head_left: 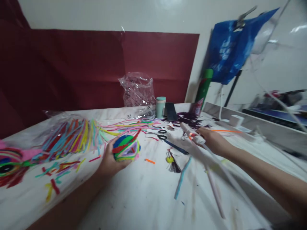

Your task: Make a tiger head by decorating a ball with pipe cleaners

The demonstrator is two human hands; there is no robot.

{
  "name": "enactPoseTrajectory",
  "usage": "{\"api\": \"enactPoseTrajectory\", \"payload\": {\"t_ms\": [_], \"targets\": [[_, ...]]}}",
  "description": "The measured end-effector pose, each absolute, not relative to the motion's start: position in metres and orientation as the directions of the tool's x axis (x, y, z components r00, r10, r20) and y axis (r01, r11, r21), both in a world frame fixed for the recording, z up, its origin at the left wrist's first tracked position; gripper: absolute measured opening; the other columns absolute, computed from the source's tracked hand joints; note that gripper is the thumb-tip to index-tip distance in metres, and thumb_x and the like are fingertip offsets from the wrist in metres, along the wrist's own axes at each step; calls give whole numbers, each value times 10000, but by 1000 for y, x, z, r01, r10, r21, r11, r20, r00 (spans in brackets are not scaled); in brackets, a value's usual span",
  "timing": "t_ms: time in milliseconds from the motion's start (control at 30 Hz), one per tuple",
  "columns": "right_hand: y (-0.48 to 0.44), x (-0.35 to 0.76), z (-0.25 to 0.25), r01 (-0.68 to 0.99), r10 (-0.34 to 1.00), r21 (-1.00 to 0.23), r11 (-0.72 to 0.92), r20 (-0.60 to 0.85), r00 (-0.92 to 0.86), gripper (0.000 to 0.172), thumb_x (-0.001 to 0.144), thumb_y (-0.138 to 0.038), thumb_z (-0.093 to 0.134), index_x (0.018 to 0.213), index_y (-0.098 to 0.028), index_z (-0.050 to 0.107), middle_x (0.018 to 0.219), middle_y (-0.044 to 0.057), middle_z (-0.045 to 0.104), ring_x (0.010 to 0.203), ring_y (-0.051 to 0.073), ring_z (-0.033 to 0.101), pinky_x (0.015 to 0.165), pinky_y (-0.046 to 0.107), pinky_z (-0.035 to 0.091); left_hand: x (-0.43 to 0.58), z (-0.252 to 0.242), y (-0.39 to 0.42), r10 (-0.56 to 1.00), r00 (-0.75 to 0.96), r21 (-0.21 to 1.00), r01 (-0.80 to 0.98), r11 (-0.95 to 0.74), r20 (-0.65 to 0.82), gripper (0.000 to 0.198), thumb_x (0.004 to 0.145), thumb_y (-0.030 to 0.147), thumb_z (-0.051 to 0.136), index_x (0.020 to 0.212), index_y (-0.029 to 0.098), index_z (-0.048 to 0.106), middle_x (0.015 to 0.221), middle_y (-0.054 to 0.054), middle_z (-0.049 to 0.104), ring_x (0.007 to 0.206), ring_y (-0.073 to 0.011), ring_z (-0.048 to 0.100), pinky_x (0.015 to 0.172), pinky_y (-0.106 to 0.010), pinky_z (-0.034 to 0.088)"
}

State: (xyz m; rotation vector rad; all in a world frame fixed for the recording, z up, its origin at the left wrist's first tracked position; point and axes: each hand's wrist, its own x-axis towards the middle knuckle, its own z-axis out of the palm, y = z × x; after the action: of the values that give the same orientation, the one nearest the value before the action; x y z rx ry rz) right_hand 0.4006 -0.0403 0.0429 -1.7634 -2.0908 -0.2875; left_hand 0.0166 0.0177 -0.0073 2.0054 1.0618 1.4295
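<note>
My left hand [109, 163] is wrapped round a colourful ball covered in fuzzy pipe cleaners [126, 147], with blue, green, red and lilac patches and a red strip poking up. On the right, my right hand [211, 139] is closed at a white hot glue gun [193, 133] with a small orange light; its fingers are partly hidden behind the gun. A pale cord trails from the gun to the lower right. Between the hands lie black-handled scissors [162, 135], a dark tassel with a yellow bead [170, 163] and an orange pipe cleaner piece [150, 161].
A bundle of pipe cleaners [72, 134] and cut bits lie left, beside a fuzzy fish-like figure [9, 166]. Behind stand a clear plastic bag [137, 89], a mint jar [160, 108] and a dark phone [170, 111]. A blue bag [225, 51] hangs right.
</note>
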Motion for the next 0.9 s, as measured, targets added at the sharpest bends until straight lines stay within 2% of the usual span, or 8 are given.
{"api": "enactPoseTrajectory", "payload": {"t_ms": [67,167,300,433,633,767,833,900], "targets": [[-39,418,30,979,916,-53,197,366,-164,94,773,-228,478,705,-183,525,752,78,566,627,177,533,574,275,379,16,-3,20,850,183,822,219,-526,495,820,560,317,786,1260,219,372,1211,-138,570,1019,-311,622,809,-450,550],[-36,429,17,972,929,-40,233,305,-211,17,692,-169,559,695,-178,545,778,72,557,651,167,526,592,258,397,17,2,17,875,157,861,163,-481,459,810,540,272,802,1235,235,389,1207,-130,581,1036,-328,613,850,-497,526],[-32,430,13,949,928,-60,309,237,-288,135,634,-111,584,753,-173,594,821,69,571,724,182,555,648,262,434,22,3,10,875,105,866,134,-483,472,829,484,246,817,1209,235,415,1213,-129,570,1064,-338,593,891,-514,501],[-32,434,12,929,924,-92,359,176,-339,184,691,-151,578,866,-172,630,903,96,591,810,220,573,720,315,466,23,2,9,886,77,873,149,-464,458,802,497,243,803,1199,241,415,1201,-117,568,1052,-326,599,884,-510,506],[-38,440,6,926,919,-129,354,230,-319,283,723,-225,600,992,-146,637,1011,142,601,924,269,586,817,389,483,20,0,13,896,60,878,181,-443,439,825,479,252,805,1202,231,408,1228,-125,528,1106,-336,556,945,-521,458],[-39,441,16,885,898,-161,437,126,-421,380,741,-245,594,1110,-151,608,1140,140,604,1043,261,574,890,366,464,21,2,11,901,53,890,141,-434,431,786,510,229,790,1197,222,409,1208,-120,541,1116,-331,548,959,-514,446],[-38,436,26,881,889,-138,452,150,-433,356,761,-285,584,1093,-159,615,1116,132,627,1013,259,588,874,378,466,22,3,9,903,40,891,148,-428,427,792,503,216,794,1194,221,407,1216,-120,533,1134,-331,532,982,-507,426],[-36,420,36,907,888,-115,405,284,-361,263,803,-290,523,1003,-164,639,1008,126,662,918,253,608,810,387,476,23,4,8,914,39,902,148,-405,404,820,493,215,801,1204,223,392,1228,-117,522,1147,-330,518,1000,-496,409]]}}
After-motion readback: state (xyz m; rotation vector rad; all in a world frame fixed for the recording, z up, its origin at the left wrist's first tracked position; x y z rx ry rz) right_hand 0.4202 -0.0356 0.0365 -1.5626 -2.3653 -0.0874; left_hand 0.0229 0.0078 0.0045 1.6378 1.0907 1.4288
